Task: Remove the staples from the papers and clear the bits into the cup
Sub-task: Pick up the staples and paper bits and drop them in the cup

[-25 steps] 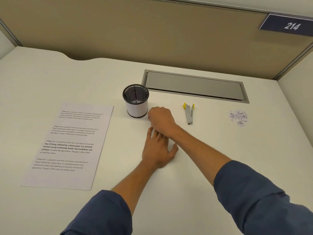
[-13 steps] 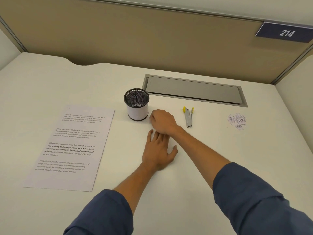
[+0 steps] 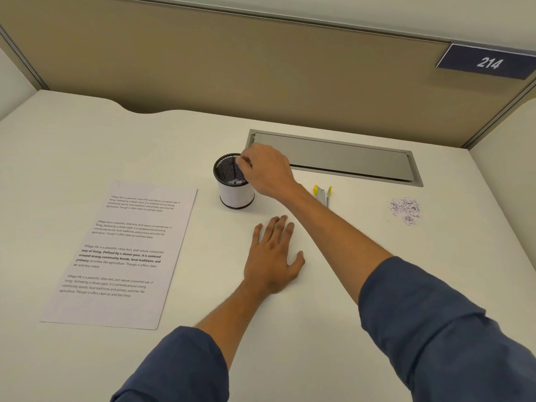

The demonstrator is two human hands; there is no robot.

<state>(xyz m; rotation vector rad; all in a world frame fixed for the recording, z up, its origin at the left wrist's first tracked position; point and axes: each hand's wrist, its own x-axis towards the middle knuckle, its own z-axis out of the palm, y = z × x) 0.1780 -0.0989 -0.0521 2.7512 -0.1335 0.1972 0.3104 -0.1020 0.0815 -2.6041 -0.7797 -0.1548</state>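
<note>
The right hand (image 3: 265, 174) hangs over the cup (image 3: 234, 182), fingertips bunched at the rim as if pinching bits; what it holds I cannot tell. The left hand (image 3: 272, 256) lies flat and spread on the desk just in front of the cup. Bits could miss the mouth, or the wrist could tip the cup. A pile of scraps (image 3: 405, 210) waits well right of the cup, past the remover (image 3: 322, 194); papers (image 3: 121, 253) lie left. The sign (image 3: 488, 62) reads "214".

1 cup (image 3: 235, 184), 1 staple remover (image 3: 322, 194), 1 stack of papers (image 3: 121, 253) at left. 1 pile of paper bits (image 3: 405, 210) at right, 2 hands: left hand (image 3: 274, 256), right hand (image 3: 265, 172).
</note>
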